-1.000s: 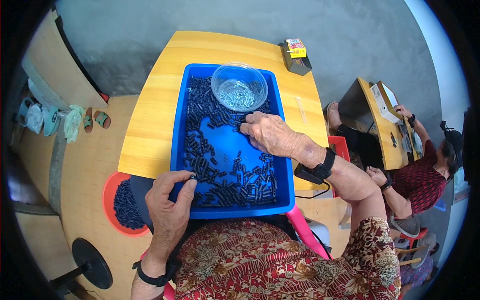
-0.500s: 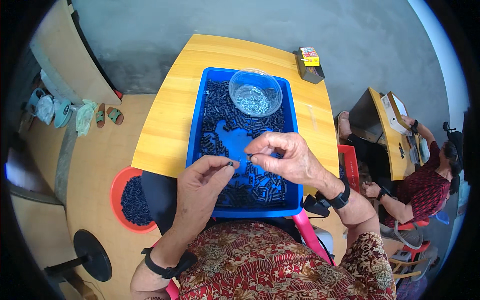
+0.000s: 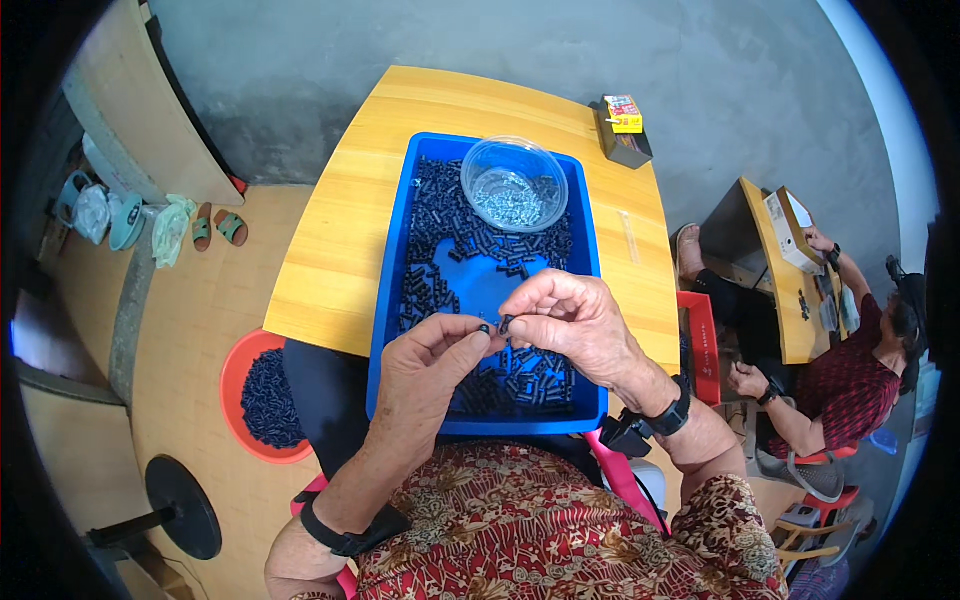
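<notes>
Over the blue tray [image 3: 377,340], my two hands almost meet at the fingertips. My left hand [image 3: 430,370] pinches a small black cylindrical piece [image 3: 484,329] between thumb and forefinger. A dark small piece [image 3: 506,325] sits between the thumb and forefinger of my right hand [image 3: 580,330]; its exact shape is partly hidden. Many short black tubular pieces [image 3: 430,215] fill the tray around a bare blue patch. At the tray's far end a clear round tub [image 3: 515,185] rests on the pieces, holding many tiny silvery metal parts [image 3: 508,207].
The tray lies on a yellow wooden table [image 3: 330,230]. A dark box with a yellow packet [image 3: 625,130] stands at its far right corner. On the floor, left, is a red basin [image 3: 245,400] of black pieces; a red crate [image 3: 703,345] is right. Another person [image 3: 850,400] sits at a second table.
My hands have come closer together, fingertips now nearly touching. A dark piece now shows at my right fingertips. The left hand has shifted slightly right.
</notes>
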Tool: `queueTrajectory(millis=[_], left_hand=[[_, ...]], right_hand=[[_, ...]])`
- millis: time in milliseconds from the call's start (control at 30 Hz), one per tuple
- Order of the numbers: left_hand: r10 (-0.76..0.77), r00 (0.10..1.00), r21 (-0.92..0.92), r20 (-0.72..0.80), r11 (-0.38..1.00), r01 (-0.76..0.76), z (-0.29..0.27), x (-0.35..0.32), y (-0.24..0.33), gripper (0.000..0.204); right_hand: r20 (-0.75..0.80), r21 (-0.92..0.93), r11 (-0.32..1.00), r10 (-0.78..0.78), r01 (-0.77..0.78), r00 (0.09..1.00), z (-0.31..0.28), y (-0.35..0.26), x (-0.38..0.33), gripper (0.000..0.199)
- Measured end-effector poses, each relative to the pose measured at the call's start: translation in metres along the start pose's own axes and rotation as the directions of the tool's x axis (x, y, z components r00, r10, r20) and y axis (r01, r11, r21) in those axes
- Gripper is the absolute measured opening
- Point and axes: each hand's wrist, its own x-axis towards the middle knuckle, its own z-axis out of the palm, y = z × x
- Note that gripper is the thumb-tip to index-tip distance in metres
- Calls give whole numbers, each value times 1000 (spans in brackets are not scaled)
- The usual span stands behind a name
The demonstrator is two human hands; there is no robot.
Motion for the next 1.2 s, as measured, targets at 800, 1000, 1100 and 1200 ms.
queueTrajectory(millis=[800,1000,1100,1200], left_hand=[[53,998,212,35,976,-59,4,-3,-5,15],[61,998,224,32,972,-66,3,-4,-6,14],[41,998,224,38,973,-48,3,-4,-5,14],[32,999,240,44,970,-42,2,-3,-6,14]], right_hand=[[59,-214,939,-264,271,963,-3,1,-8,13],[65,-230,931,-276,284,959,-1,1,-7,13],[49,-242,931,-269,272,962,-1,0,-8,13],[50,-258,926,-273,276,961,-2,1,-8,13]])
